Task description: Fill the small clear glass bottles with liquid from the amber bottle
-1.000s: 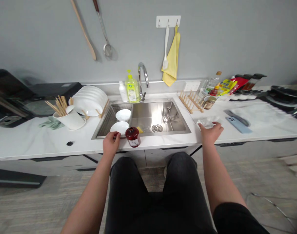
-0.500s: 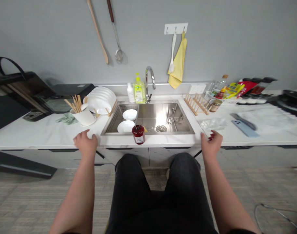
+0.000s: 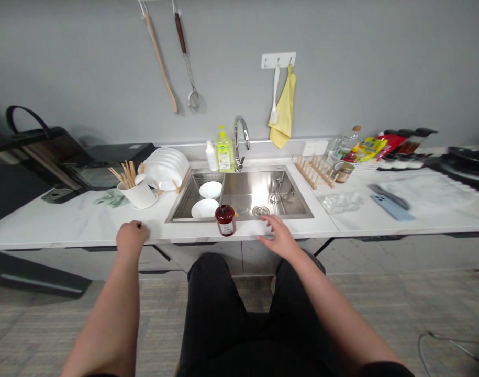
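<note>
At the sink's front edge stands a dark red bottle (image 3: 225, 222) with a white label and an open neck. My right hand (image 3: 277, 236) reaches toward it from the right, fingers apart and holding nothing; a gap separates hand and bottle. On the counter to the left, my left hand (image 3: 131, 240) is closed with its back toward me. A small dark spot shows at its fingertips, too little to name. Two white bowls (image 3: 204, 208) sit in the left part of the steel sink (image 3: 255, 217), behind the bottle.
Left are a white utensil holder (image 3: 141, 196), a green cloth (image 3: 111, 198) and racked white plates (image 3: 166, 170). Soap bottles (image 3: 225, 153) and a faucet (image 3: 241, 136) stand behind the sink. Right lie a wooden rack (image 3: 314, 172), clear plastic (image 3: 343, 202) and a blue phone (image 3: 392, 208).
My right hand has moved left from the counter right of the sink toward the red bottle. My left hand has shifted slightly and its fingers have closed. The view has tilted up a little.
</note>
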Tool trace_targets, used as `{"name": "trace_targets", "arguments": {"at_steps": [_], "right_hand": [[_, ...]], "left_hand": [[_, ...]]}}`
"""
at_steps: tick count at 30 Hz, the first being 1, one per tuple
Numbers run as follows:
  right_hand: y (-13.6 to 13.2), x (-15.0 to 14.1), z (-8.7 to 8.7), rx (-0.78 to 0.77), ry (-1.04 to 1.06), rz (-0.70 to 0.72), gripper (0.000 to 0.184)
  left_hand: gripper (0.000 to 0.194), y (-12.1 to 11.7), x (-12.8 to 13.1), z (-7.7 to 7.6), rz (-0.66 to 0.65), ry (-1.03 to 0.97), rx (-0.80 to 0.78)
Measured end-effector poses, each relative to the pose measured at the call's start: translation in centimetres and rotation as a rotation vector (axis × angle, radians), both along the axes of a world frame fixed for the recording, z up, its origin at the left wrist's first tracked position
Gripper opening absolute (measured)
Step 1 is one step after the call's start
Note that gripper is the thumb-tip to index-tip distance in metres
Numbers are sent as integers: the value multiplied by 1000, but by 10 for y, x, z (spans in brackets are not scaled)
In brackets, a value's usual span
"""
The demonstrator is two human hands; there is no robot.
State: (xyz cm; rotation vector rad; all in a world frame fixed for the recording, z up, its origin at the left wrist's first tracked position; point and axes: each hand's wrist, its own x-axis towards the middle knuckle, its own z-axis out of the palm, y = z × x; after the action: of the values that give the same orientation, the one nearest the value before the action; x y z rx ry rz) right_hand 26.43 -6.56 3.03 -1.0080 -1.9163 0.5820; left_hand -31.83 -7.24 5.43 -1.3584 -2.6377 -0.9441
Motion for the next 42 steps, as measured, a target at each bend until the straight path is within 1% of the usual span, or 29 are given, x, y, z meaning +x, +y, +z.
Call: {"name": "trace_targets", "arguments": {"at_steps": [2,3,4,5,7,8,10,11,13,15,17,20,23,27,29,31,32,36,38,40,42], "right_hand": [[8,-27,2,-44,58,82,89],[13,-41,1,-70,93,117,101],[19,-55,1,-95,126,149,113],[25,-68,0,-119,158,175,123],[36,-93,-1,-164,215,224,136],[40,-103,-1,-180,235,244,140],[46,-122,-3,-194,248,254,144],[47,-129,-4,-195,242,238,142],[47,-138,-6,-196,228,188,130],[45,-141,-8,-201,235,161,113],[44,-139,-10,-205,261,165,101],[43,-130,-10,-208,297,186,99],[43,-121,-10,-195,314,197,99],[39,-110,-9,-166,306,188,92],[32,-103,-6,-141,295,168,88],[19,-93,0,-117,291,150,86],[11,-87,3,-110,290,149,86],[-25,-57,19,-106,267,177,89],[-39,-45,25,-103,256,176,89],[-50,-39,31,-95,234,146,88],[-58,-37,35,-74,185,78,85]], "left_hand": [[21,-1,23,3,-27,-22,65],[27,-1,42,5,-57,-64,112],[34,-2,65,8,-115,-166,195],[40,-2,92,11,-183,-334,296],[47,-1,151,20,-375,-620,494],[47,0,180,24,-486,-705,563],[44,4,228,33,-644,-788,658],[43,7,246,37,-703,-798,677],[39,13,269,40,-754,-789,682],[36,18,279,38,-749,-784,655],[32,22,282,32,-738,-791,617],[28,24,285,21,-759,-775,581],[24,23,293,17,-788,-696,584],[21,21,308,23,-784,-520,589],[20,17,317,27,-777,-487,575],[18,8,324,30,-800,-533,561],[18,2,327,31,-832,-577,555],[21,-29,333,34,-1015,-748,508],[21,-41,337,38,-1074,-797,488],[21,-49,343,44,-1108,-813,502],[19,-54,349,51,-1090,-790,545]]}}
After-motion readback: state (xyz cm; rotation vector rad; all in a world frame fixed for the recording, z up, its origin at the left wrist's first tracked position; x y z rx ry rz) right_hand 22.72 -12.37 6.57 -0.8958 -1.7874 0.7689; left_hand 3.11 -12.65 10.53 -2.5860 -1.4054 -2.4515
